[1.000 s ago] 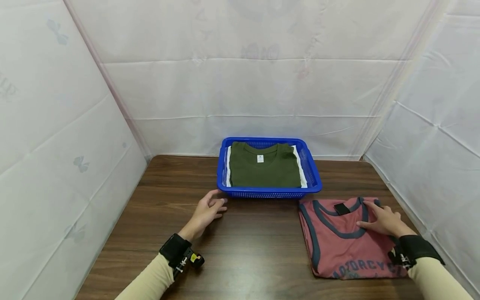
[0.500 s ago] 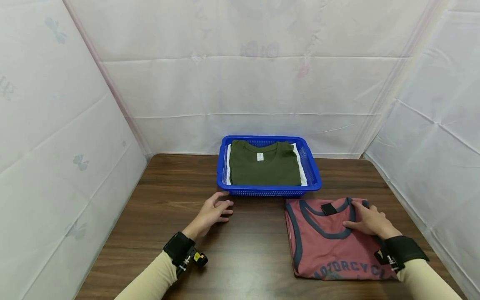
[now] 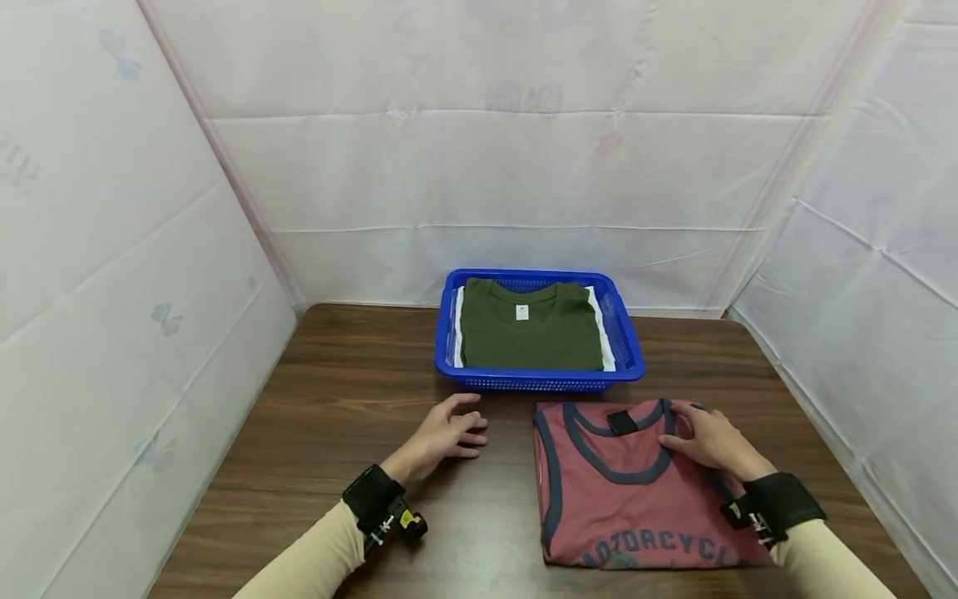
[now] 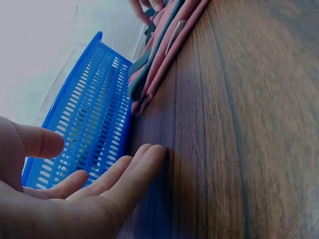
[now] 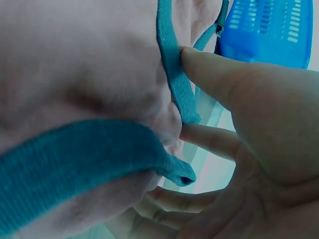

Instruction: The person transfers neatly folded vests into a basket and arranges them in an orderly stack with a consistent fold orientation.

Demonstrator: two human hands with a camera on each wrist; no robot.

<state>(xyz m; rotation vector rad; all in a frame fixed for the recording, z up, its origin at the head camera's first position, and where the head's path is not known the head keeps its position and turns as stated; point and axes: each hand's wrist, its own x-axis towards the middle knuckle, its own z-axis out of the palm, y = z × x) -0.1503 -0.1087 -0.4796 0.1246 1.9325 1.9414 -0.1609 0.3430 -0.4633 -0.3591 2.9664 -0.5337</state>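
Right hand (image 3: 711, 441): my fingers curl over the collar edge of the folded tank top (image 3: 629, 491), lower right of frame.
Left hand (image 3: 449, 433): relaxed, holding nothing, on table (image 3: 337, 416).
Tip: I'd grip both layers, keeping folds flat near basket (image 3: 629, 366).

We see a dark brown wood-grain table (image 3: 337, 399) whose boards run left to right, closed in on three sides by white translucent plastic sheeting (image 3: 479, 166). The back sheet hangs straight behind the table's far edge, and the left sheet (image 3: 112, 291) and right sheet (image 3: 868, 249) slant in toward it, meeting at pale corner seams. We make out horizontal creases and faint grey butterfly prints (image 3: 166, 318) on the sheeting. The light is soft and even, with weak shadows on the wood.
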